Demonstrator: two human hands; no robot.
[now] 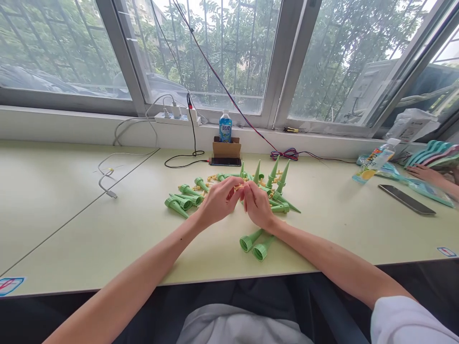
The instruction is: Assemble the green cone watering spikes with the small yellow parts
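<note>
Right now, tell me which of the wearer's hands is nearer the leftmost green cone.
Left. The left hand is just to the right of the leftmost green cone; the right hand is farther right, beyond the left hand.

L/R hands (219, 197) (258, 204) tog., fingers (232, 181) curled

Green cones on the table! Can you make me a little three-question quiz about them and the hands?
1. True or false: some green cones stand with their points up.
2. The left hand and right hand are: A) far apart, B) close together, C) out of sight.
3. How many cones lie beside the right forearm, nearest the table's front edge?

Key: 1. True; 2. B; 3. Two.
</note>
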